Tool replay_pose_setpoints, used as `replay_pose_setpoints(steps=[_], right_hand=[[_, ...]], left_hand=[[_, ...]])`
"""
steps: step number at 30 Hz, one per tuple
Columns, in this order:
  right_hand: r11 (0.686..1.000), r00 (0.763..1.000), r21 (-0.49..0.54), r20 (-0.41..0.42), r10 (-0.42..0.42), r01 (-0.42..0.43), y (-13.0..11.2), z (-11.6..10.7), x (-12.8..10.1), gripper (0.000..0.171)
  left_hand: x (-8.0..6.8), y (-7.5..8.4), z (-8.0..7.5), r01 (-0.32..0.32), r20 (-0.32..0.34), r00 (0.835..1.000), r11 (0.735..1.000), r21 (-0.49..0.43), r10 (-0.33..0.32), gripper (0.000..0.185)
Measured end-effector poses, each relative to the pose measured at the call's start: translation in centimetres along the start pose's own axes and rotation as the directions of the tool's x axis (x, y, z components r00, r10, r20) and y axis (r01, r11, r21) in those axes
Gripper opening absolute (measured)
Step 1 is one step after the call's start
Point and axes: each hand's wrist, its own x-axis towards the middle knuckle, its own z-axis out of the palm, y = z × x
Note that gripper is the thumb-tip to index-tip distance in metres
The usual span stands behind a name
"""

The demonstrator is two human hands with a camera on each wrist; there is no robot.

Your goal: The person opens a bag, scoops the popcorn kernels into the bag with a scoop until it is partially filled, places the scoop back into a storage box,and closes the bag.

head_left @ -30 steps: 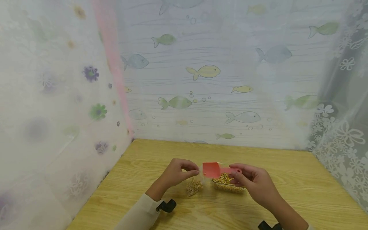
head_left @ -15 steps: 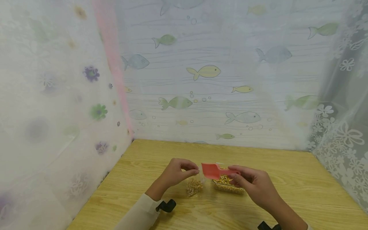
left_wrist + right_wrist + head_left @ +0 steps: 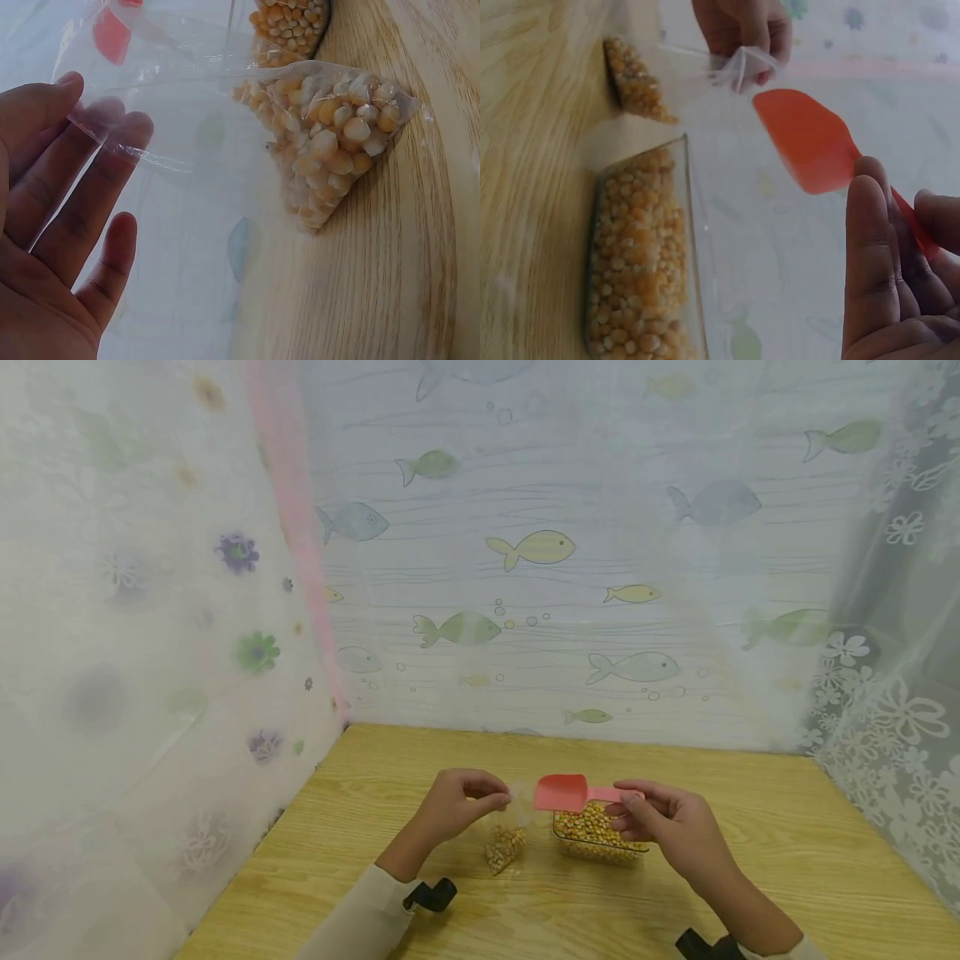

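Note:
My left hand (image 3: 461, 804) pinches the top edge of a clear plastic bag (image 3: 180, 112) between thumb and fingers. Corn kernels (image 3: 330, 135) fill the bag's lower corner, which hangs down at the wooden table. On the right, my right hand (image 3: 675, 827) holds a red scoop (image 3: 562, 793) by its handle, thumb against fingers. The scoop's blade points left toward the bag's mouth, and no kernels show in it. Beneath the scoop stands a clear rectangular container (image 3: 694, 247) of yellow corn kernels (image 3: 634, 247); the right fingers overlap its right end in the head view.
The wooden table (image 3: 420, 743) runs back to a curtain (image 3: 555, 635) printed with fish. Flowered curtains (image 3: 150, 652) hang on the left and right sides. Black wrist mounts (image 3: 435, 895) sit on both forearms.
The scoop tilted toward the bag, then levelled, rose and drew back right, uncovering more of the container. A kernel seen on its blade earlier is gone. My left hand shifted slightly left.

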Motion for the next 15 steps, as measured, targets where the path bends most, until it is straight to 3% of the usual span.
replay_pose_setpoints(steps=[8,15], right_hand=[[0.991,0.994,0.078,-0.011,0.111,-0.11,1.1,-0.8,0.6,0.053],[0.985,0.987,0.081,-0.042,0.155,-0.152,2.4,-1.3,1.1,0.05]], left_hand=[[0.1,-0.2,-0.2,0.03,-0.02,0.999,0.999,-0.036,-0.03,0.015],[0.2,-0.4,-0.3,0.041,-0.032,0.999,0.998,-0.049,-0.043,0.015]])
